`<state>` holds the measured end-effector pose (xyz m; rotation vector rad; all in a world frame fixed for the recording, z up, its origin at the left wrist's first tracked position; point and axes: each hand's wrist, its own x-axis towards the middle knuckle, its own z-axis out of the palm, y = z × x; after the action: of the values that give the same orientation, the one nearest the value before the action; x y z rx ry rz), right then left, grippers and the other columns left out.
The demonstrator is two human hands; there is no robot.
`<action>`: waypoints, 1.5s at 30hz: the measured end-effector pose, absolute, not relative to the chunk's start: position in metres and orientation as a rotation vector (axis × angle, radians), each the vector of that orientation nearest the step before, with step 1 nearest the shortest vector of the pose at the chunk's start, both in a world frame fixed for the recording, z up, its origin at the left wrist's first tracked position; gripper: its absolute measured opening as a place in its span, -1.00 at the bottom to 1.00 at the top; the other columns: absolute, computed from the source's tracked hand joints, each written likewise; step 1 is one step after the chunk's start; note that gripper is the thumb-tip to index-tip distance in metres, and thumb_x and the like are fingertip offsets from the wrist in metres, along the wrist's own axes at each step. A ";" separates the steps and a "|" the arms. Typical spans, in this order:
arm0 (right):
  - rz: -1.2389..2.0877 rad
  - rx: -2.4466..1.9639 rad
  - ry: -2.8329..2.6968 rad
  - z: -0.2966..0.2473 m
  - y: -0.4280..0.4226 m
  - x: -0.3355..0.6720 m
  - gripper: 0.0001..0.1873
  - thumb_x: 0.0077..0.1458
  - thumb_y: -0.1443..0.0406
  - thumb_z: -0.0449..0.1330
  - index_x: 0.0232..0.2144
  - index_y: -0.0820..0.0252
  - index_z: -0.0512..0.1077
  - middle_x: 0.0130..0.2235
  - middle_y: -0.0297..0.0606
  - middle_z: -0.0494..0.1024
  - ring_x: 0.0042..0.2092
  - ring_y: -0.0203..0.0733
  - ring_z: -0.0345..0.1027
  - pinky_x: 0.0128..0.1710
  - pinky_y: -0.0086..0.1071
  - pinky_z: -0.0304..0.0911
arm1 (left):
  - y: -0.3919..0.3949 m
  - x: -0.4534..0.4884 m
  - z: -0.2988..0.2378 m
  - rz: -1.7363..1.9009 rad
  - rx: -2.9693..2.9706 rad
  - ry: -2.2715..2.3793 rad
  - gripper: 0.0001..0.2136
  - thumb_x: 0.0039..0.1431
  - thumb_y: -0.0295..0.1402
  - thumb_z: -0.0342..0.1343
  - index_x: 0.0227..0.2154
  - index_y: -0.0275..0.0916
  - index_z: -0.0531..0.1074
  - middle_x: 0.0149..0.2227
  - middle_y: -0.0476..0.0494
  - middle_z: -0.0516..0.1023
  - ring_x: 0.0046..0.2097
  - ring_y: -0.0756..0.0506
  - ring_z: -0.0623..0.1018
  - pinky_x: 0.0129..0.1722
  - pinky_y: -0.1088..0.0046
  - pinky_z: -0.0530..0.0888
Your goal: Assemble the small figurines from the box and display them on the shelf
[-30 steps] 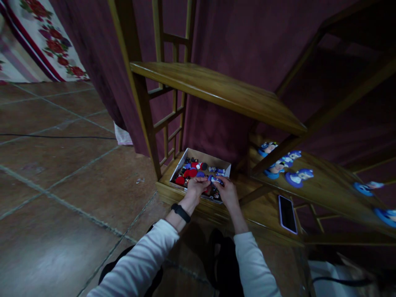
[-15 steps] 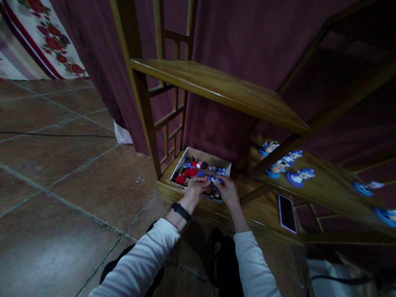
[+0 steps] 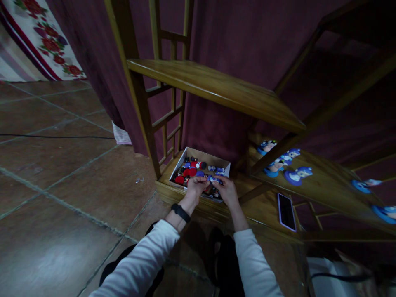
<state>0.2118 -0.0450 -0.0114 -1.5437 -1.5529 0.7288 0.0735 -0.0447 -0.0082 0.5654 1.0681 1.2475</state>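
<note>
A small blue-and-white figurine point(image 3: 215, 180) is pinched between the fingertips of my left hand point(image 3: 196, 188) and my right hand point(image 3: 227, 189), over the front part of an open cardboard box point(image 3: 213, 158). Inside the box lie several small figurines; a red one point(image 3: 189, 171) and others in blue, white and black show. More purple-and-white figurines point(image 3: 220, 170) rest at the box's right side. My fingers partly cover the held figurine and the front of the box. A black band point(image 3: 181, 212) circles my left wrist.
The box sits on a low wooden shelf, beneath a higher wooden board point(image 3: 213, 90). A phone point(image 3: 286, 211) lies to the right. Several figurines, including a blue-and-white one point(image 3: 298, 175), stand on another shelf at the right. Purple curtain point(image 3: 229, 49) hangs behind.
The view has shifted very slightly. Both hands stay at the box, still holding the blue-and-white figurine, which appears slightly turned.
</note>
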 end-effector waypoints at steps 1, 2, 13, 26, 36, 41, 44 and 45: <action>0.712 -1.546 -1.577 -0.010 -0.045 0.211 -0.73 -0.08 0.21 0.19 -0.27 0.10 0.50 -0.23 -0.27 0.54 -0.21 -0.16 0.40 -0.15 -0.30 0.28 | -0.045 0.072 -0.007 1.226 0.562 1.069 -0.83 -0.34 -0.52 0.29 -0.61 -0.33 0.42 -0.64 0.00 0.44 -0.60 0.05 0.40 -0.53 0.51 0.31; 0.696 -1.551 -1.595 -0.009 -0.046 0.211 -0.74 -0.09 0.21 0.19 -0.27 0.09 0.50 -0.23 -0.27 0.54 -0.21 -0.16 0.40 -0.15 -0.30 0.27 | -0.046 0.072 -0.007 1.209 0.561 1.069 -0.84 -0.33 -0.52 0.29 -0.61 -0.33 0.42 -0.64 -0.01 0.45 -0.59 0.04 0.41 -0.52 0.50 0.32; 0.773 -1.542 -1.551 -0.017 -0.045 0.210 -0.75 -0.09 0.21 0.19 -0.29 0.09 0.51 -0.25 -0.28 0.56 -0.24 -0.17 0.42 -0.19 -0.32 0.30 | -0.049 0.073 -0.009 1.229 0.551 1.048 -0.86 -0.31 -0.55 0.27 -0.64 -0.32 0.40 -0.64 0.01 0.44 -0.57 0.04 0.41 -0.47 0.48 0.37; 0.983 -1.390 -1.340 -0.022 -0.046 0.204 -0.65 -0.12 0.21 0.18 -0.21 0.15 0.44 -0.24 -0.27 0.55 -0.23 -0.17 0.42 -0.20 -0.30 0.32 | -0.034 0.067 -0.012 1.291 0.968 1.166 -0.84 -0.32 -0.60 0.21 -0.59 -0.26 0.45 -0.59 0.02 0.47 -0.51 0.04 0.41 -0.45 0.57 0.33; 1.196 -1.368 -1.146 -0.016 -0.050 0.205 -0.63 -0.27 0.22 0.30 -0.29 0.15 0.49 -0.33 -0.31 0.55 -0.28 -0.17 0.39 -0.30 -0.35 0.29 | -0.048 0.070 0.003 1.023 1.534 1.645 -0.85 -0.06 -0.55 0.12 -0.38 -0.29 0.48 -0.35 -0.14 0.57 -0.28 -0.05 0.52 -0.26 0.50 0.37; 1.238 -1.306 -1.064 -0.019 -0.051 0.201 -0.65 -0.29 0.29 0.28 -0.30 0.13 0.47 -0.30 -0.34 0.53 -0.27 -0.21 0.36 -0.29 -0.38 0.26 | -0.063 0.074 0.016 0.784 2.002 1.794 -0.82 0.12 -0.44 0.00 -0.21 -0.27 0.38 -0.27 -0.22 0.51 -0.23 -0.12 0.51 -0.28 0.43 0.38; 1.306 -1.248 -0.923 -0.021 -0.052 0.199 -0.63 -0.33 0.33 0.26 -0.31 0.13 0.45 -0.31 -0.35 0.52 -0.31 -0.24 0.36 -0.33 -0.40 0.26 | -0.072 0.077 0.021 0.677 2.338 1.781 -0.81 0.17 -0.48 -0.08 -0.16 -0.29 0.32 -0.19 -0.27 0.44 -0.14 -0.16 0.46 -0.27 0.38 0.38; 1.328 -1.228 -0.877 -0.020 -0.052 0.199 -0.63 -0.34 0.34 0.25 -0.32 0.12 0.44 -0.32 -0.35 0.52 -0.33 -0.25 0.35 -0.35 -0.40 0.26 | -0.074 0.078 0.022 0.648 2.418 1.769 -0.80 0.17 -0.50 -0.10 -0.16 -0.31 0.31 -0.19 -0.27 0.43 -0.13 -0.16 0.45 -0.27 0.37 0.38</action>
<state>0.1988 -0.0524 -0.0203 -1.2282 -0.8766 1.3283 0.0784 -0.0743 0.0222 2.4183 1.7690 0.6479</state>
